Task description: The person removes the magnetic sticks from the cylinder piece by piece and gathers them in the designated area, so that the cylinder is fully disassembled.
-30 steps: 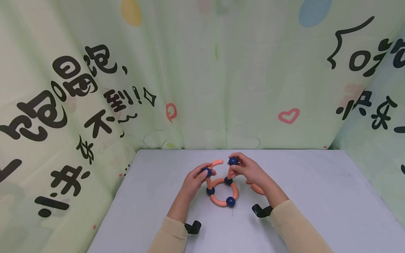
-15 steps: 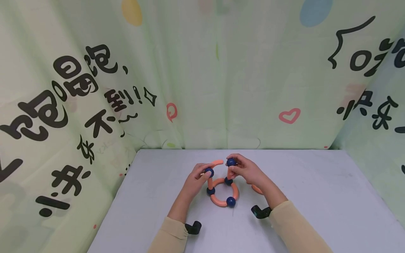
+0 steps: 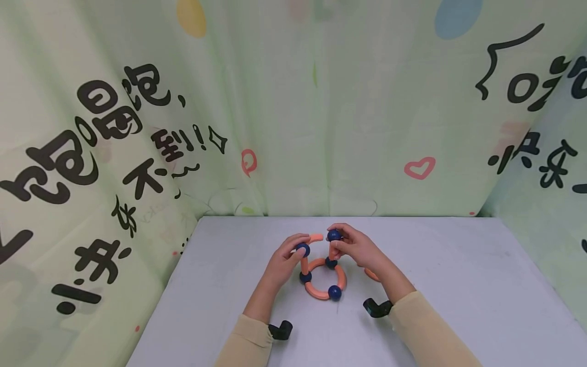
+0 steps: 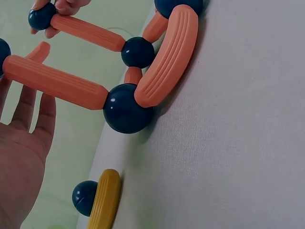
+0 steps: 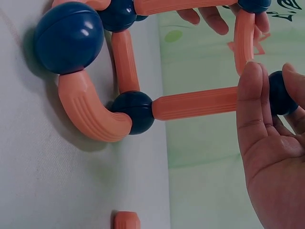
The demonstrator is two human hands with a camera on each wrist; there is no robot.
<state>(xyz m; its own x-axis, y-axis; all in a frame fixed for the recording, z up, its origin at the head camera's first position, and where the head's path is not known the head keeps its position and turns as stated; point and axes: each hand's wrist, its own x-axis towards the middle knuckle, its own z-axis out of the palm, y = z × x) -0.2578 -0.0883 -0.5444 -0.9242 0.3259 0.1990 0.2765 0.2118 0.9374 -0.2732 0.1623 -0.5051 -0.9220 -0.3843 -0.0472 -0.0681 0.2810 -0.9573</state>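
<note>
A ring of curved orange rods (image 3: 341, 278) and dark blue balls lies on the table. Two straight orange rods rise from it, the left upright rod (image 4: 57, 83) and the right upright rod (image 5: 195, 102), each topped by a ball. My left hand (image 3: 281, 262) holds the left top ball (image 3: 303, 250) between thumb and fingers. From that ball a curved orange rod (image 3: 316, 237) reaches toward the other top ball, its free end just short of it. My right hand (image 3: 359, 248) grips the right top ball (image 3: 334, 235), with fingers also against the rod below.
A loose orange rod (image 3: 372, 274) lies on the table beside my right forearm. In the left wrist view, a yellow curved rod (image 4: 107, 200) with a blue ball (image 4: 85, 197) sits near the table's edge. A printed curtain (image 3: 293, 127) hangs behind the white table (image 3: 458, 285).
My right hand has shifted slightly left with its ball, narrowing the gap to the curved rod. My left hand and its ball have moved slightly right. The ring has stayed put.
</note>
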